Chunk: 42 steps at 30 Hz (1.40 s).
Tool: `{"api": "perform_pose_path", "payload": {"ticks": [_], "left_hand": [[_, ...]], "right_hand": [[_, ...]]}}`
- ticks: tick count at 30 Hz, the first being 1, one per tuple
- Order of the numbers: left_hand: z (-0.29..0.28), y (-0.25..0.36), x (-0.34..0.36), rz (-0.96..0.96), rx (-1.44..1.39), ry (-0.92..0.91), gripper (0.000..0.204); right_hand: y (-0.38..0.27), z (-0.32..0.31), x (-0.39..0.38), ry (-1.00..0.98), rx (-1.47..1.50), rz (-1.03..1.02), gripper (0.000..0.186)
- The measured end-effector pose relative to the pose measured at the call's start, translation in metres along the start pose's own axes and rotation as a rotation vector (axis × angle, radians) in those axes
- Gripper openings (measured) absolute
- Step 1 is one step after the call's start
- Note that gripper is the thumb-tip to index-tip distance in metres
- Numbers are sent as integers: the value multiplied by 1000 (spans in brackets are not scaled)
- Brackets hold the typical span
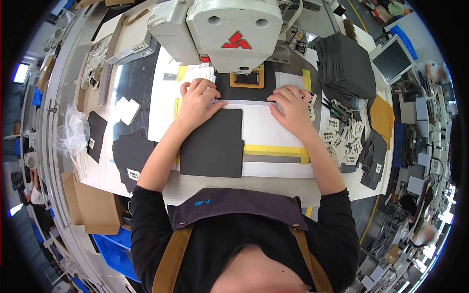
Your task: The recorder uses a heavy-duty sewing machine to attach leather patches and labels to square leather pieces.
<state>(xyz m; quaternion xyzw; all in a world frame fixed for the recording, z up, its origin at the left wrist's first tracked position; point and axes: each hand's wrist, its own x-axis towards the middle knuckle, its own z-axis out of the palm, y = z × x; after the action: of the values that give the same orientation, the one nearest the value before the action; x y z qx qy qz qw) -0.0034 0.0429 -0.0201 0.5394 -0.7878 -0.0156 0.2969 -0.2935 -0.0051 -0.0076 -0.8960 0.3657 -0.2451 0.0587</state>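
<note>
Under the needle head of a large white sewing machine (234,29), a dark flat panel (244,94) lies on the white work plate, with a small orange-yellow clamp frame (247,79) over it. My left hand (198,103) rests at the panel's near left edge, fingers bent and apart, thumb pointing inward. Mirroring it, my right hand (291,108) touches the near right edge with curled fingers, its thumb away from them. Neither hand visibly pinches anything; the fingertips are partly hidden. Just below my left hand lies a loose black rectangular panel (211,144).
Yellow tape (273,150) marks the plate. At right are a stack of black panels (344,66), a pile of white labels (344,141) and snips (337,110). Labelled black pieces (131,156), a plastic bag (73,131) and a cardboard box (93,200) sit at left.
</note>
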Motion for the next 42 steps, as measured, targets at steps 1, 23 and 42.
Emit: {"api": "perform_pose_path", "payload": {"ticks": [1,23,42], "left_hand": [[0,0,-1,0,1,1,20],[4,3,-5,117,183,5,15],[4,5,-8,181,244,37,14]], "right_hand": [[0,0,-1,-1,2,-9,15],[-2,4,-24,-11,-133,-72,37],[19,-19,-19,72,-111,188,42]]}}
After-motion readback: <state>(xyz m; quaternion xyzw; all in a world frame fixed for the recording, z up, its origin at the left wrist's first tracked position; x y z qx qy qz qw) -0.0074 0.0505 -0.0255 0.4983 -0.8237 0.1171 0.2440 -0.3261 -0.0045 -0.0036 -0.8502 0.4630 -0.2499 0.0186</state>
